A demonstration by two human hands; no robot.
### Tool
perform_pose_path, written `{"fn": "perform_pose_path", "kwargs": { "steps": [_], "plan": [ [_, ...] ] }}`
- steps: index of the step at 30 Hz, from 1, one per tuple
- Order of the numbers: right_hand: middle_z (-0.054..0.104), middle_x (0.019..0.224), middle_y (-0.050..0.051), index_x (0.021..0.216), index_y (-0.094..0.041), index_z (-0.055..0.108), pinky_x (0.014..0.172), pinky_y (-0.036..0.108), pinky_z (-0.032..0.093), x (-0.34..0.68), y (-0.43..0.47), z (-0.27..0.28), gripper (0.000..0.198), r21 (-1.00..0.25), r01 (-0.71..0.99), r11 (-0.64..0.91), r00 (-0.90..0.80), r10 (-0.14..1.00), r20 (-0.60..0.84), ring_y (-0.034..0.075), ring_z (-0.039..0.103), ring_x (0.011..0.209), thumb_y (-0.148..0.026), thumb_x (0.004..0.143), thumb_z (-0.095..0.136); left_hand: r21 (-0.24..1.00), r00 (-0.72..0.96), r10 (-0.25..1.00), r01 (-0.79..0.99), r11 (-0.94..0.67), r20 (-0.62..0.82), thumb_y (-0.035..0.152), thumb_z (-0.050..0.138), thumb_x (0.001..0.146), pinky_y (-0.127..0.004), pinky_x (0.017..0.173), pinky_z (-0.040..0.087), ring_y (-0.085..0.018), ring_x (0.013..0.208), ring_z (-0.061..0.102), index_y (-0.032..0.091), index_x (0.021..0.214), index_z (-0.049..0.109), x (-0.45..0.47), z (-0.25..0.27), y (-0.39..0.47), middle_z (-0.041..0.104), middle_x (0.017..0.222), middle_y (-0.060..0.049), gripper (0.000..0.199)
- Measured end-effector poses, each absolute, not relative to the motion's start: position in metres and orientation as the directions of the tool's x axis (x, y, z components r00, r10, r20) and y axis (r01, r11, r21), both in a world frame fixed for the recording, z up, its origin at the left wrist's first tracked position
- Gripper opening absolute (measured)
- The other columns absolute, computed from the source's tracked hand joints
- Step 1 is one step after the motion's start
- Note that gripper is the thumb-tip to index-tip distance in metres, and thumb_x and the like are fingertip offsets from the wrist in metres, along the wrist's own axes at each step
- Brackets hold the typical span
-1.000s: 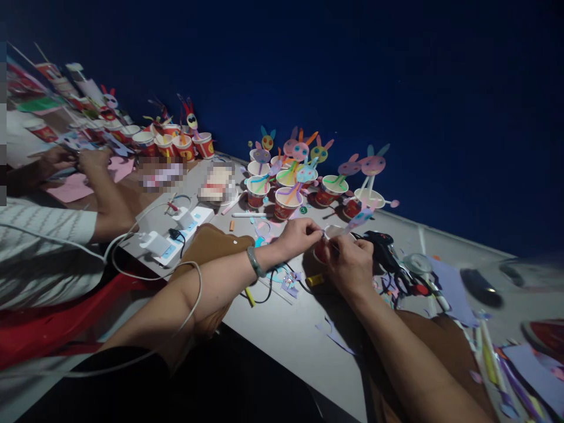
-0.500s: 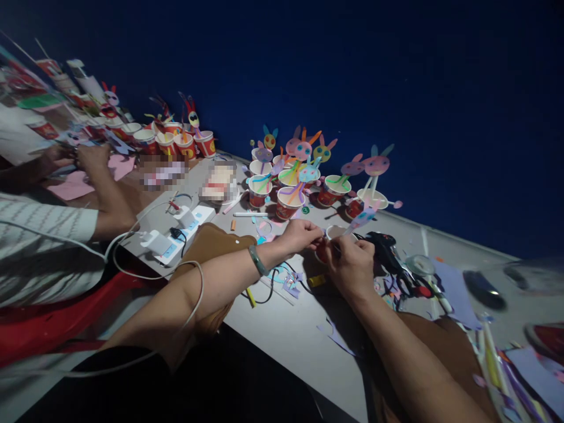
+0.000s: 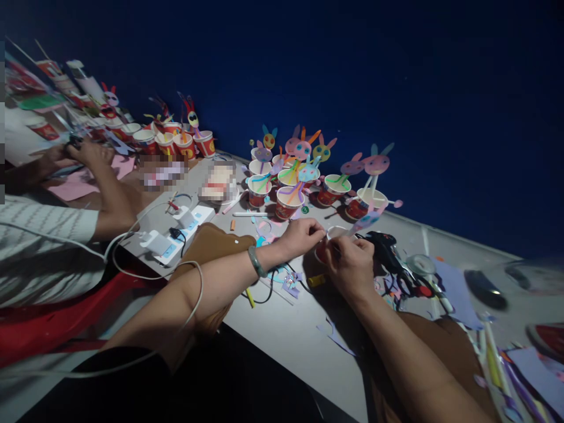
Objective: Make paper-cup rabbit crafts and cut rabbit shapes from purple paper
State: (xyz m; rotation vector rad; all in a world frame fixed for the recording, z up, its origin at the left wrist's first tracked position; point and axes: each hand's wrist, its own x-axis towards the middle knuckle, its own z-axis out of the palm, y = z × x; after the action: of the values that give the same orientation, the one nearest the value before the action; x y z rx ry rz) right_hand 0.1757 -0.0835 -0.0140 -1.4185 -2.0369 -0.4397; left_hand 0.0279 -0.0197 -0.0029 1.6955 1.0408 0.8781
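A red-and-white paper cup (image 3: pixel 322 251) stands on the table between my hands, partly hidden behind my right one. My right hand (image 3: pixel 353 259) is closed with its fingertips on the cup's near rim. Beside the cup's left rim, the thumb and forefinger of my left hand (image 3: pixel 304 237) are pinched together; whatever is between them is too small to make out. A pale blue-and-pink paper rabbit head (image 3: pixel 368 220) leans out over the cup's far right side. Behind are several red paper cups (image 3: pixel 289 205) with coloured paper rabbit figures rising from them.
A black glue gun (image 3: pixel 390 252) and a tape roll (image 3: pixel 420 265) lie to the right. A yellow stub (image 3: pixel 315 281) and paper scraps (image 3: pixel 291 283) are near my hands. On the left are a power strip (image 3: pixel 187 232) with cables and a co-worker's hands (image 3: pixel 90 153).
My left fingertips have shifted slightly, and the small purplish bit at them no longer shows clearly. My right hand stays nearly still at the cup. The co-worker's hands have moved a little.
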Motion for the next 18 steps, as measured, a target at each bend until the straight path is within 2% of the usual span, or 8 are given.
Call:
{"fn": "perform_pose_path", "kwargs": {
  "steps": [2, 8, 14, 18],
  "plan": [
    [0.058, 0.056, -0.001, 0.075, -0.021, 0.053, 0.075, 0.035, 0.035, 0.1746, -0.0832, -0.0142, 0.011, -0.080, 0.926, 0.368, -0.234, 0.730, 0.642, 0.016, 0.046, 0.054, -0.021, 0.086, 0.054, 0.951, 0.359, 0.930, 0.255, -0.177, 0.077, 0.017, 0.059, 0.078, -0.022, 0.065, 0.043, -0.010, 0.065, 0.057, 0.012, 0.072, 0.066, 0.0291, -0.0045, -0.0188, 0.065, 0.069, -0.002, 0.011],
    [0.060, 0.058, 0.000, 0.075, -0.020, 0.054, 0.075, 0.034, 0.033, 0.1732, -0.0813, -0.0149, 0.012, -0.074, 0.917, 0.393, -0.260, 0.726, 0.637, 0.016, 0.050, 0.055, -0.022, 0.088, 0.053, 0.983, 0.388, 0.912, 0.167, 0.075, -0.136, 0.017, 0.056, 0.078, -0.020, 0.053, 0.040, -0.008, 0.052, 0.052, 0.012, 0.069, 0.061, 0.0308, -0.0111, -0.0153, 0.056, 0.057, 0.002, 0.011],
    [0.064, 0.065, 0.001, 0.083, -0.019, 0.058, 0.076, 0.034, 0.030, 0.1791, -0.0802, -0.0130, 0.008, -0.028, 0.924, 0.381, -0.268, 0.699, 0.663, 0.017, 0.055, 0.060, -0.022, 0.088, 0.053, 0.991, 0.388, 0.912, 0.028, 0.130, -0.130, 0.021, 0.055, 0.083, -0.019, 0.055, 0.045, -0.008, 0.056, 0.056, 0.011, 0.070, 0.061, 0.0323, -0.0127, -0.0137, 0.058, 0.061, 0.001, 0.017],
    [0.065, 0.065, 0.000, 0.083, -0.019, 0.058, 0.074, 0.034, 0.029, 0.1815, -0.0791, -0.0117, 0.009, -0.018, 0.922, 0.387, -0.266, 0.666, 0.697, 0.017, 0.056, 0.061, -0.021, 0.089, 0.052, 0.968, 0.371, 0.903, -0.041, 0.248, -0.216, 0.015, 0.045, 0.085, -0.019, 0.058, 0.049, -0.008, 0.060, 0.059, 0.011, 0.080, 0.065, 0.0332, -0.0101, -0.0116, 0.063, 0.072, -0.001, 0.021]
  ]
}}
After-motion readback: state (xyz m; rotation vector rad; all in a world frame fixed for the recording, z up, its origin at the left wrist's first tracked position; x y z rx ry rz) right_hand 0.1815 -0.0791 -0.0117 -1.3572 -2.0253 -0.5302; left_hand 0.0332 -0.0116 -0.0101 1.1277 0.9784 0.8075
